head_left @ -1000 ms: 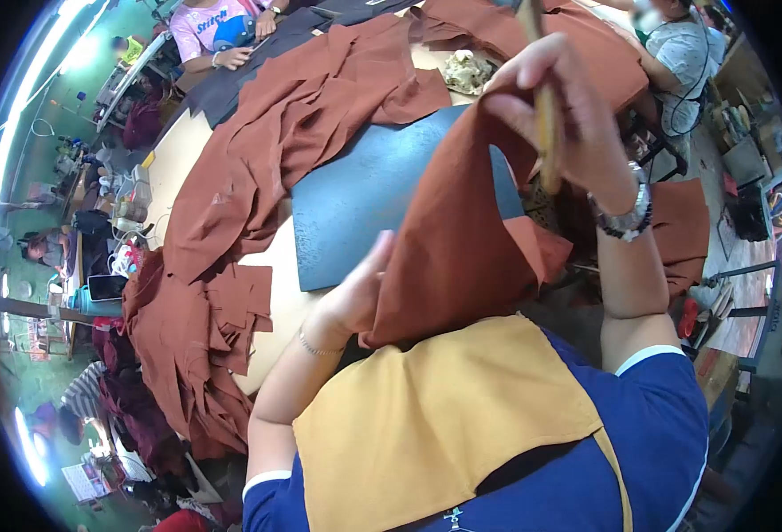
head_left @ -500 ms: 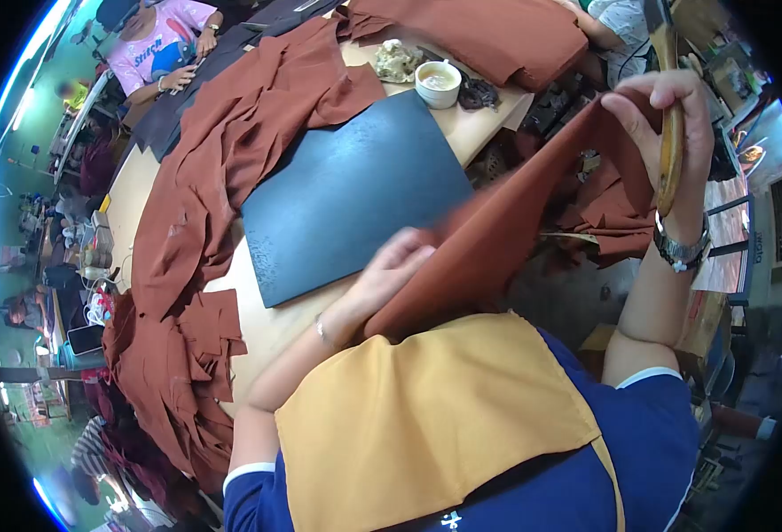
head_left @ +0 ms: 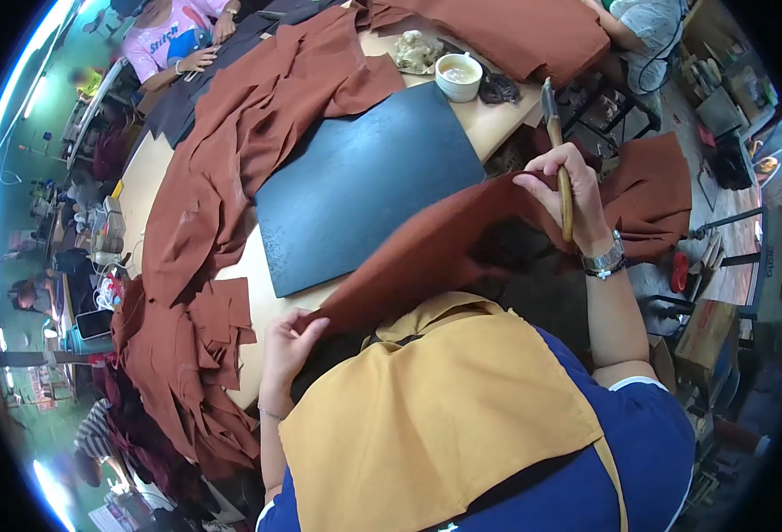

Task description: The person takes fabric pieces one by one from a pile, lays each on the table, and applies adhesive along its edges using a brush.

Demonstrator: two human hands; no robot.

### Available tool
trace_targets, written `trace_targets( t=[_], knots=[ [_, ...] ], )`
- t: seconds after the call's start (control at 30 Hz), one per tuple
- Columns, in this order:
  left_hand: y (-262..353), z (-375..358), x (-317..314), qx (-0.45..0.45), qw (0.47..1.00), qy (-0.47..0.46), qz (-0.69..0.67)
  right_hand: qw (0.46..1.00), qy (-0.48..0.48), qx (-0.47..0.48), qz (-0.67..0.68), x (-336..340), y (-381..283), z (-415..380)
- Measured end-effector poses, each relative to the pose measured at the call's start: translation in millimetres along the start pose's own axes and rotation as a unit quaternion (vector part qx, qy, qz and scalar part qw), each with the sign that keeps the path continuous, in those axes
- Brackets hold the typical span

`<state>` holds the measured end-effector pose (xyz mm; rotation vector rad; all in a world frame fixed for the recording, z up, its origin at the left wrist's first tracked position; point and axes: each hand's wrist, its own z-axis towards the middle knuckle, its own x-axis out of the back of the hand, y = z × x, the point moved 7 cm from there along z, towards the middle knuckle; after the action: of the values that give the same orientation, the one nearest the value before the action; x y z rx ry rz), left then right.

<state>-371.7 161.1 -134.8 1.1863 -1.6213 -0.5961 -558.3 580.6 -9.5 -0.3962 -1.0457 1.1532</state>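
Left fingers (head_left: 313, 329) are pinching a cloth (head_left: 408, 262), right fingers (head_left: 550, 160) its far edge and, apparently, a tool (head_left: 565, 208); a board (head_left: 369, 177) is lying beyond both.

A matte reddish-brown sheet (head_left: 417, 248) hangs in a slanting, slightly bowed strip, one end pinched in the left hand (head_left: 290, 346), the other, higher end in the right hand (head_left: 583, 202); its lower edge blurs into shadow. A slim tool (head_left: 565, 208) with a yellowish-brown wooden handle stands nearly upright in the right hand, narrow darker head uppermost, rounded butt below.
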Motion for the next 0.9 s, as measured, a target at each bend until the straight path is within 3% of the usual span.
trace_targets(
  t=[0.03, 0.13, 0.2, 0.23, 0.3, 0.33, 0.37, 0.4, 0.43, 0.47, 0.5, 0.53, 0.6, 0.63, 0.67, 0.7, 0.8, 0.83, 0.9],
  knots=[
    [25, -11, 8, -0.160, 0.984, 0.067, 0.045, 1.000, -0.012, 0.013, -0.008, -5, -3, 1],
    [38, -43, 44, -0.220, 0.921, 0.297, -0.118, 0.999, -0.013, 0.040, 0.032, -16, -10, 3],
    [51, -67, 61, -0.246, 0.878, 0.409, -0.041, 0.998, -0.024, 0.043, 0.033, -23, -13, 6],
    [62, -67, 62, -0.264, 0.871, 0.407, -0.075, 0.998, -0.033, 0.042, 0.018, -27, -13, 7],
    [90, -36, 65, -0.331, 0.861, 0.384, 0.046, 0.998, -0.040, 0.040, -0.004, -34, 1, 10],
    [102, -12, 66, -0.284, 0.883, 0.352, 0.127, 0.998, -0.048, 0.026, -0.027, -37, 15, 12],
    [104, 22, 62, -0.286, 0.902, 0.313, 0.082, 0.997, -0.056, 0.011, -0.050, -38, 30, 14],
    [102, 58, 56, -0.254, 0.918, 0.280, 0.120, 0.995, -0.062, -0.003, -0.075, -39, 43, 17],
    [88, 96, 49, -0.301, 0.896, 0.300, 0.128, 0.995, -0.056, 0.011, -0.086, -38, 50, 23],
    [96, 113, 30, -0.283, 0.848, 0.328, 0.305, 0.992, -0.065, -0.006, -0.109, -39, 59, 25],
    [90, 117, -1, -0.200, 0.831, 0.325, 0.404, 0.988, -0.072, -0.020, -0.135, -38, 69, 29],
    [96, 111, -32, -0.197, 0.858, 0.271, 0.389, 0.983, -0.075, -0.030, -0.164, -34, 77, 38],
    [90, 93, -80, -0.213, 0.857, 0.178, 0.435, 0.974, -0.045, 0.012, -0.224, -31, 83, 49],
    [68, 95, -94, -0.189, 0.877, 0.146, 0.416, 0.986, -0.025, -0.019, -0.163, -27, 90, 55],
    [64, 96, -93, -0.186, 0.881, 0.138, 0.412, 0.994, -0.011, -0.052, -0.100, -25, 97, 60],
    [66, 101, -88, -0.182, 0.889, 0.136, 0.397, 0.995, 0.031, 0.045, -0.080, -22, 93, 70],
    [75, 116, -75, -0.184, 0.890, 0.118, 0.400, 0.999, 0.044, -0.017, -0.006, -24, 125, 106],
    [79, 123, -70, -0.189, 0.885, 0.111, 0.410, 0.996, 0.022, -0.084, -0.020, -25, 110, 120],
    [82, 138, -59, -0.204, 0.878, 0.099, 0.422, 0.998, 0.011, -0.054, -0.024, -36, 125, 144]
  ],
)
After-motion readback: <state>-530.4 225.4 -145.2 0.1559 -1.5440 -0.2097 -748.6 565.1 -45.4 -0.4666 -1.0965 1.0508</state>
